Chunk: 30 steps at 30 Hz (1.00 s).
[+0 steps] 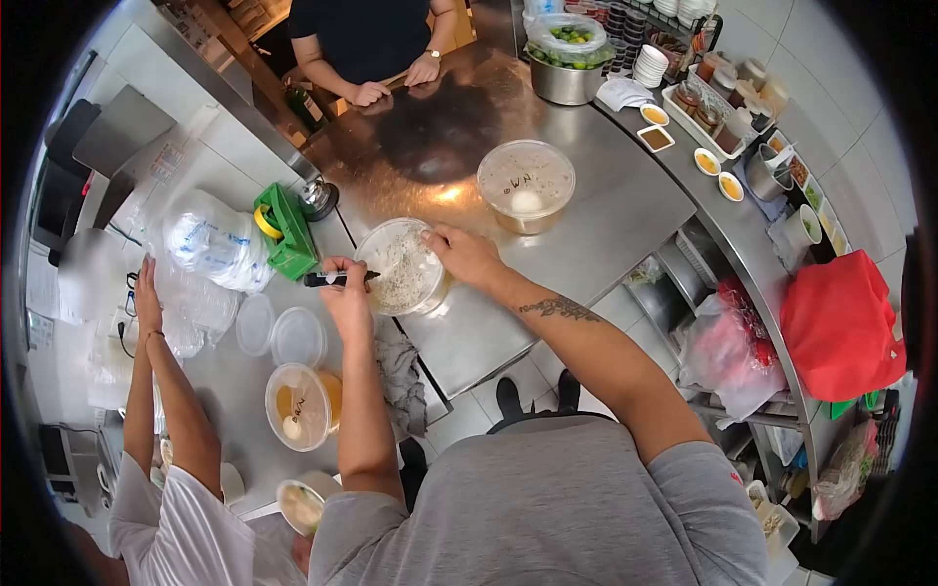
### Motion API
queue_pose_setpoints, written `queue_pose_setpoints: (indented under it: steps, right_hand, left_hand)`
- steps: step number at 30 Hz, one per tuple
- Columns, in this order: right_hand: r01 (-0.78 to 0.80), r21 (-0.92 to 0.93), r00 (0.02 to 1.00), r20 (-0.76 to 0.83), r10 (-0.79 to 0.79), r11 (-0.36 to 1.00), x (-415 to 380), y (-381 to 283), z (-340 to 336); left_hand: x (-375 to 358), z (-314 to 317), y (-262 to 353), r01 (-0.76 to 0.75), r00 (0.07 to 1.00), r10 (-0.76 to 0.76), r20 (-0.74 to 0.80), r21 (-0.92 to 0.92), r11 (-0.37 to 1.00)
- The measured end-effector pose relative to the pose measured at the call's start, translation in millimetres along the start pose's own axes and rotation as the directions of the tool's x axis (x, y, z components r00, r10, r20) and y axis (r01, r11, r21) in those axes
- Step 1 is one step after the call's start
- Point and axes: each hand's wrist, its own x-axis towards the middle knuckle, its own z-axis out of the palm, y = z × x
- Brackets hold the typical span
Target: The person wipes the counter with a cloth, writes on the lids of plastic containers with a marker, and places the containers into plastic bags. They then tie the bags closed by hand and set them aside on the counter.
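Observation:
My left hand (348, 293) pinches a black marker pen (327, 279), its tip over the edge of a round clear plastic tub (399, 278). The tub's lid looks fogged or specked with pale bits, so the contents are hard to make out. On the tub's far right rim, my right hand (459, 252) grips with thumb and fingers. A second lidded tub (528, 186), with dark handwriting on its lid and a white round thing inside, stands to the right. Another marked tub (301, 407), holding something orange and a white round thing, sits nearer on the left.
Two loose lids (297, 338) and a grey cloth (401, 376) lie nearby. A green tape dispenser (285, 234) stands beside wrapped plastic (217, 237). A metal pot of limes (567, 73) is at the back. One person (376, 39) stands opposite; another's arms (166, 371) reach in at left.

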Motion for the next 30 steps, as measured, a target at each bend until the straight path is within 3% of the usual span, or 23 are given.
queue_pose_setpoints:
  steps: [6, 9, 15, 30]
  right_hand:
    - [0.021, -0.055, 1.000, -0.004, -0.022, 0.998, -1.4, -1.4, 0.3]
    - [0.042, -0.128, 0.999, -0.015, -0.044, 0.991, -2.5, -1.9, -1.1]
    - [0.062, -0.160, 0.995, -0.069, -0.074, 0.985, 0.8, 3.6, 5.8]
    - [0.104, -0.209, 0.989, -0.080, -0.123, 0.972, 0.4, 4.0, 3.0]
  left_hand:
    - [-5.1, 5.9, 7.6, 0.025, 1.000, -0.027, 0.010, 0.141, 0.990]
    - [0.1, 2.4, -5.4, -0.074, 0.997, 0.069, 0.038, 0.163, 0.984]
    - [-2.9, 4.3, 0.0, -0.001, 0.999, -0.004, 0.032, 0.146, 0.989]
    - [-0.7, 4.2, 7.1, 0.013, 0.995, -0.020, 0.096, 0.080, 0.997]
